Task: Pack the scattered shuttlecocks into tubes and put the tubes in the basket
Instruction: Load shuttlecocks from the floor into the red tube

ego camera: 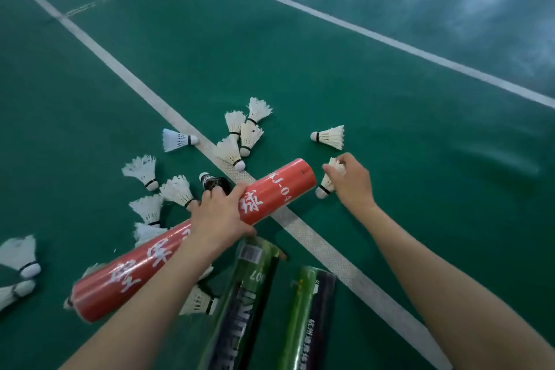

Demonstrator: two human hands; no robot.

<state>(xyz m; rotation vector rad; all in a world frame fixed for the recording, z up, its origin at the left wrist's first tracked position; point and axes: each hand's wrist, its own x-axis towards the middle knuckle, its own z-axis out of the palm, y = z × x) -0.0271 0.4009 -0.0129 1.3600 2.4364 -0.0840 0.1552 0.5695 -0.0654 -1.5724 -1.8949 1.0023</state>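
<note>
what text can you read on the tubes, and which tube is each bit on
"KJ-04", last part hidden by the left hand: red tube.
Large white Chinese characters on the red tube: too distorted to read.
"007", upside down: left green tube.
Chinese print on the right green tube: too blurred.

Glossy red tube (pixel 192 237), feathered white shuttlecocks (pixel 240 135); matt green court floor (pixel 300 69)

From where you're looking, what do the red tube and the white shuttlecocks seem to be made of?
The red tube in the left hand looks like cardboard under a glossy film: it shows sheen and printed white characters. The shuttlecock lying alone has what look like real feathers, with ragged, separate tips, and a smooth white rounded base, possibly coated cork. The frame cannot confirm either.
</note>
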